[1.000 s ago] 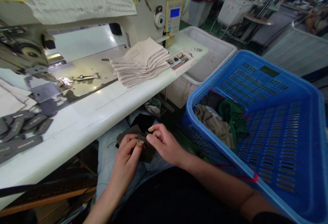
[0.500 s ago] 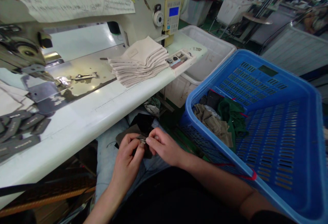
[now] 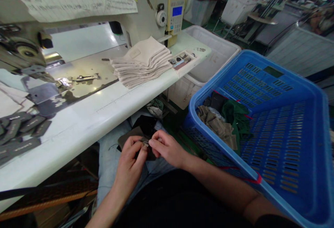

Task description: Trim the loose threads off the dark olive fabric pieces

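Over my lap, my left hand [image 3: 132, 155] is closed on a dark grey-brown fabric piece [image 3: 127, 138], pinching its edge between thumb and fingers. Close against it, my right hand [image 3: 167, 148] is closed too, its thumb and forefinger pinching a small shiny metal piece [image 3: 146, 142] at the fabric. The fingers hide most of that metal piece, so its kind cannot be made out. Part of the fabric spreads out behind my left hand and below both hands, on blue-grey cloth.
A sewing machine [image 3: 148, 5] stands on the white table [image 3: 86, 116], with stacked beige fabric pieces [image 3: 143, 61] and dark labels [image 3: 23, 127]. To the right is a blue basket [image 3: 310, 151] holding brown and green cloth. Behind it sits a white bin [image 3: 224, 49].
Almost nothing differs. Both hands stay at the same spot over my lap, with only a very slight shift of the fingers and fabric.
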{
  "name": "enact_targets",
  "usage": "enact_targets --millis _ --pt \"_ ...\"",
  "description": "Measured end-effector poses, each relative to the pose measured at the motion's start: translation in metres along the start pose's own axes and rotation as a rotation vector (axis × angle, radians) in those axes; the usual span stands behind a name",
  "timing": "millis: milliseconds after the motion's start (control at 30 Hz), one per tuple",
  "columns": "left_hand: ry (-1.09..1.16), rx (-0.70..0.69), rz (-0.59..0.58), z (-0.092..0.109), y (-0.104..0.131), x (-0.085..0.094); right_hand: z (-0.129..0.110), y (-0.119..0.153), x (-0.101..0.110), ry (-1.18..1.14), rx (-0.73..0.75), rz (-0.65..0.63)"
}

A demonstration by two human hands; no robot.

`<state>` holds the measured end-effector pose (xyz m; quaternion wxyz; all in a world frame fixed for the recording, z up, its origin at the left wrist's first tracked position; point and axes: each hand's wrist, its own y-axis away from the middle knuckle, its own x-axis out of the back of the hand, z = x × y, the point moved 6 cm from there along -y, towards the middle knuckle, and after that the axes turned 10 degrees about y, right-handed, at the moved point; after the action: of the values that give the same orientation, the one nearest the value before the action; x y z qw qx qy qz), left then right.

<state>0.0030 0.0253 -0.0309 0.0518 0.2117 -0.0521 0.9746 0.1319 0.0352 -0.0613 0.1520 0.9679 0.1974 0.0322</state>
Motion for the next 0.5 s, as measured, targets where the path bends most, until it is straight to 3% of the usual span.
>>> enact_targets --millis 200,500 --pt "-0.018 0.003 0.002 -0.0007 0.0005 -0.0015 0.0015 0.0002 0.0003 0.037 0.011 0.015" --pt "-0.006 0.016 0.016 -0.0027 0.0024 -0.0037 0.0067 0.0003 0.0063 0.248 -0.018 0.169"
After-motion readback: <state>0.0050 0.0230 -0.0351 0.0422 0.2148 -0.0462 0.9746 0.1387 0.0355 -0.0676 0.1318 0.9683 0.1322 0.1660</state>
